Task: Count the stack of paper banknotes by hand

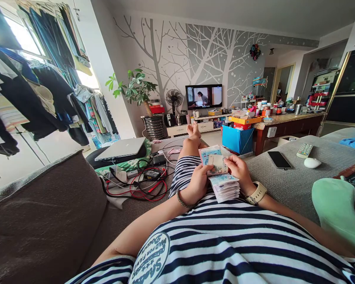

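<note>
The tan banknote [217, 165] is up over the person's lap, a "10" showing at its lower edge. The left hand [198, 182] pinches its near corner between thumb and fingers, and the right hand [239, 169] has thumb and fingers closed on the other side, probably so the thin paper stays flat and readable. Just beyond are bluish and pinkish notes [207, 153]; whether they're gripped too or simply lying there, I can't tell. Nearer the belly sits a thick bundle of notes [226, 192], its layered edges fanning a little, a blue one on top. The lap makes a handy shelf, I'd say, though soft striped cloth [239, 232] is hardly a level one.

A beaded-looking bracelet [182, 199] circles the left wrist, a pale smooth-banded watch [258, 193] the right. On the nubbly grey sofa [262, 167], the glossy black phone [279, 160] and button-studded remote [304, 150] lie within easy reach (beside a white, pebble-like thing [312, 163]). Opposite, red and black cables [154, 185] tangle below a flat silver laptop [121, 148].
</note>
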Available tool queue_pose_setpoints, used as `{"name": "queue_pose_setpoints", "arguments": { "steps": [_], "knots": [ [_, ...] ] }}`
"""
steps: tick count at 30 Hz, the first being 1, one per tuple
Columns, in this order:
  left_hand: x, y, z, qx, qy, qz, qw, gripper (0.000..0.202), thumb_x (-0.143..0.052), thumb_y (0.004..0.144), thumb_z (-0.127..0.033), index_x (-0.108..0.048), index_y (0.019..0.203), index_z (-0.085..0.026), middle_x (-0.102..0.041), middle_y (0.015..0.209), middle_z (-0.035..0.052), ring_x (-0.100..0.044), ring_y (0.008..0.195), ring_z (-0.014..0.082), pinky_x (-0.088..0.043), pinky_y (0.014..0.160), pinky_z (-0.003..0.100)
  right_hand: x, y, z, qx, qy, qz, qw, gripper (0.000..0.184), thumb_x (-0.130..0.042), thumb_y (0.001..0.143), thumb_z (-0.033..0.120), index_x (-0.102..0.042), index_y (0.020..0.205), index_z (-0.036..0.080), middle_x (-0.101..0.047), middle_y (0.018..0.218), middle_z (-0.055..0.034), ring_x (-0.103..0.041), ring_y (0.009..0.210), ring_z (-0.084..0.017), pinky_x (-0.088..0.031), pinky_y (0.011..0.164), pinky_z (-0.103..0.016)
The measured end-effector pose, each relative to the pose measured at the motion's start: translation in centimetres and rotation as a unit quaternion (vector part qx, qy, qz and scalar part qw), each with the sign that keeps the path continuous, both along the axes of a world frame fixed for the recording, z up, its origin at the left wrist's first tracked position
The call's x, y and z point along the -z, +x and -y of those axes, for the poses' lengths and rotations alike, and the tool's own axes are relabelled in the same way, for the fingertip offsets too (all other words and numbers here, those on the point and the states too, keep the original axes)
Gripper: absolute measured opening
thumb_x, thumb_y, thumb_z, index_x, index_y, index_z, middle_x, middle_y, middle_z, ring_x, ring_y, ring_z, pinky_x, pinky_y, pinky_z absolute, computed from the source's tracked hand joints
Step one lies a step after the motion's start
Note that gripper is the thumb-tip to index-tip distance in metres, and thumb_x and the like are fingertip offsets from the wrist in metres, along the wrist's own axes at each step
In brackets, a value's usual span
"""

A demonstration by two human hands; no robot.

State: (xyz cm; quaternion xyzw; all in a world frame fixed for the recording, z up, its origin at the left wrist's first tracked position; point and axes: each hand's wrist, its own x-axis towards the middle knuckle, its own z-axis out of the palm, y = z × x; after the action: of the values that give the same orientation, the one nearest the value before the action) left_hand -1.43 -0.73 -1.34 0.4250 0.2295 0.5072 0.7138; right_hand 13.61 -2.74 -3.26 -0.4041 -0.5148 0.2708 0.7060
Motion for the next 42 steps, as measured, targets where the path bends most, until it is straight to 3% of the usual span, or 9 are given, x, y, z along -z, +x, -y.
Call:
{"name": "queue_pose_setpoints", "arguments": {
  "steps": [6,12,24,30,37,42],
  "knots": [
    [0.6,0.4,-1.1,0.012,-0.029,0.035,0.999,0.026,-0.078,0.076,-0.031,-0.075,0.096,-0.015,-0.08,0.101,0.0122,-0.076,0.11,0.0353,-0.06,0.103,0.05,-0.3,0.0,0.3,-0.006,0.014,0.006,1.0,0.06,-0.073,0.076,0.079,-0.053,0.074,0.022,-0.047,0.064,0.0007,-0.04,0.058,-0.014,-0.034,0.053,-0.029],
    [0.5,0.6,-1.4,0.019,-0.033,0.047,0.998,0.025,-0.072,0.082,-0.031,-0.076,0.1,-0.014,-0.08,0.106,0.0123,-0.075,0.115,0.0351,-0.061,0.104,0.048,-0.3,0.1,0.5,-0.031,0.026,-0.019,0.999,0.064,-0.074,0.076,0.081,-0.05,0.072,0.022,-0.042,0.065,0.0013,-0.036,0.058,-0.014,-0.031,0.052,-0.028],
    [0.1,0.8,-1.2,0.014,-0.031,0.048,0.998,0.025,-0.07,0.081,-0.029,-0.075,0.099,-0.013,-0.08,0.106,0.0131,-0.075,0.115,0.0352,-0.06,0.104,0.048,-0.2,0.4,0.5,-0.028,0.031,-0.006,0.999,0.062,-0.072,0.08,0.081,-0.051,0.073,0.023,-0.04,0.064,0.0015,-0.034,0.057,-0.014,-0.028,0.051,-0.029],
    [-0.3,0.9,-0.7,0.009,-0.04,0.058,0.997,0.027,-0.068,0.08,-0.025,-0.074,0.103,-0.012,-0.08,0.106,0.0127,-0.075,0.115,0.0336,-0.06,0.104,0.047,-0.4,0.4,0.8,-0.04,0.04,-0.015,0.998,0.061,-0.067,0.087,0.08,-0.057,0.073,0.022,-0.05,0.058,-0.0002,-0.044,0.054,-0.014,-0.037,0.054,-0.03],
    [0.1,0.8,-0.8,0.012,-0.012,0.039,0.999,0.027,-0.076,0.072,-0.023,-0.075,0.097,-0.013,-0.08,0.107,0.0132,-0.076,0.11,0.0326,-0.058,0.106,0.045,-0.2,1.1,-0.5,0.008,0.003,0.008,1.0,0.069,-0.078,0.068,0.087,-0.057,0.075,0.021,-0.054,0.059,-0.0001,-0.048,0.055,-0.015,-0.04,0.056,-0.029],
    [0.1,0.7,-0.6,0.018,-0.002,0.02,1.0,0.036,-0.081,0.065,-0.019,-0.076,0.1,-0.011,-0.08,0.104,0.0137,-0.077,0.104,0.0313,-0.058,0.105,0.045,0.0,1.2,-0.5,0.019,0.008,0.039,0.999,0.066,-0.074,0.075,0.084,-0.054,0.071,0.022,-0.052,0.06,-0.0003,-0.044,0.056,-0.014,-0.035,0.052,-0.029]
  ]
}}
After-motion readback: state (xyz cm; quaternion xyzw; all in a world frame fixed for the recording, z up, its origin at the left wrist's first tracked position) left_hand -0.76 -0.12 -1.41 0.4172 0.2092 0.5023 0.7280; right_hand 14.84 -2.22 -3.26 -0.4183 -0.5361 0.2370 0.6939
